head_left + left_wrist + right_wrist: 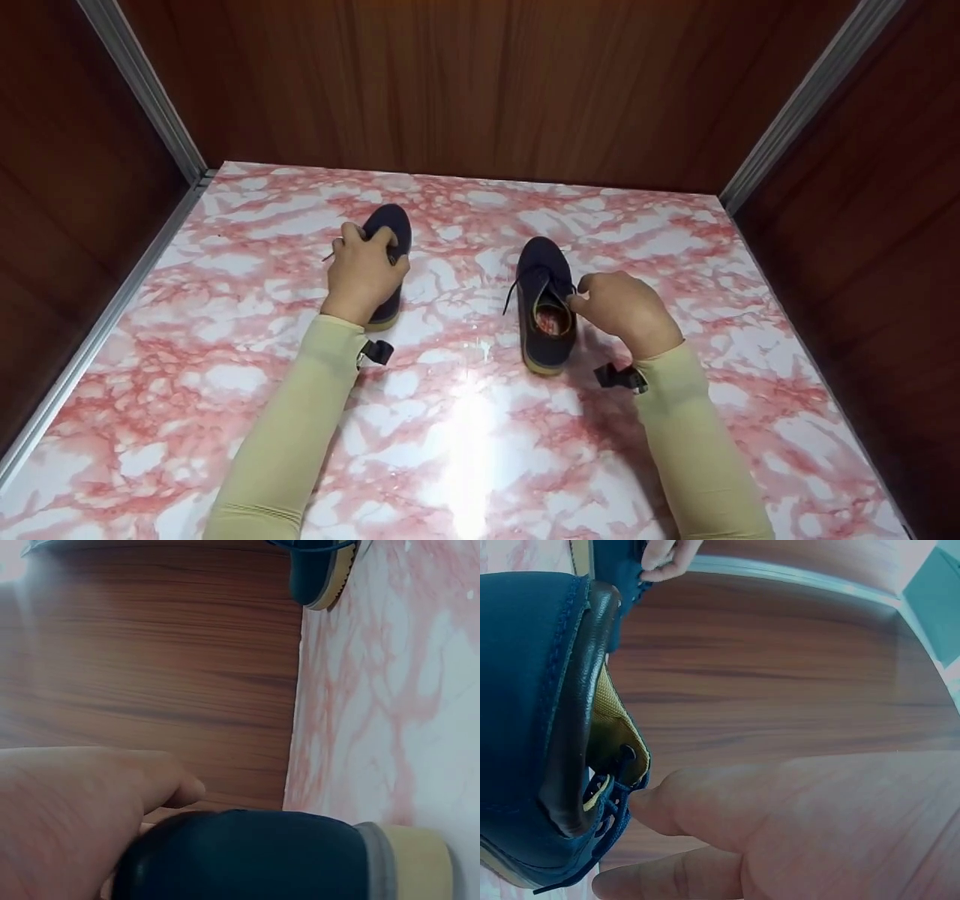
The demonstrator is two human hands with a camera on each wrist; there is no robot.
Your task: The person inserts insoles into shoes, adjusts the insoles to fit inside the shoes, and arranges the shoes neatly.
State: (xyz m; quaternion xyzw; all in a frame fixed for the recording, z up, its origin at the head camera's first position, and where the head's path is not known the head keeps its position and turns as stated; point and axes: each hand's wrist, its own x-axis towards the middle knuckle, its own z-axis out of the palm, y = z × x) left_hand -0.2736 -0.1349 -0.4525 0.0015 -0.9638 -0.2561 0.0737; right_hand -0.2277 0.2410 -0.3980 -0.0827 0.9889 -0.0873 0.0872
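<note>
Two dark blue lace-up shoes with yellowish soles stand apart, toes pointing away. Over the left shoe [395,219] lies my left hand [362,276], its bent fingers gripping the upper around the lacing; the palm hides most of the opening. In the left wrist view that shoe's heel [255,855] fills the bottom. My right hand [626,307] is at the right side of the right shoe [545,255]. Its thumb [667,802] touches the edge by the eyelets, beside a loop of shoelace [613,829], with a gap between thumb and forefinger. Another lace end hangs out leftward.
The shoes stand on a red-and-white marbled surface [465,247]. A brown wood-grain panel [465,90] closes the back, with similar side panels and grey metal corner strips [810,105]. Black straps [619,377] sit at both wrists.
</note>
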